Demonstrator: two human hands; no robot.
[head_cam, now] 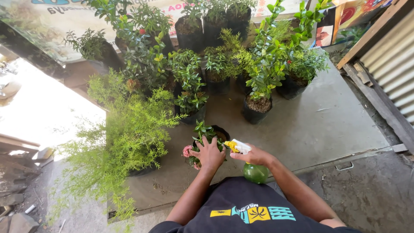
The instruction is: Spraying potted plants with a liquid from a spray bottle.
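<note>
The left hand (210, 153) lies palm down with its fingers (202, 144) spread wide over a small potted plant (206, 131), touching the leaves and gripping nothing that shows. The plant sits in a black pot (223, 130), and a pink flower cluster (187, 151) shows just left of the fingers, with another bit of pink below the palm.

The right hand (252, 156) is closed around the neck of a spray bottle (252, 166). Its white and yellow spray head (237, 146) sticks out past the fingers toward the left hand, almost touching it, and the round green body (256, 173) hangs below the wrist.

Both hands are over a flat grey slab (319, 125) that carries the pots. Beyond the fingers stand more plants in black pots: a leafy shrub (263, 73) ahead and to the right, and a cluster of darker green plants (185, 77) straight ahead. A feathery light green bush (125, 133) spreads out just left of the left hand. Well off to the right is a corrugated metal wall (394, 64).
</note>
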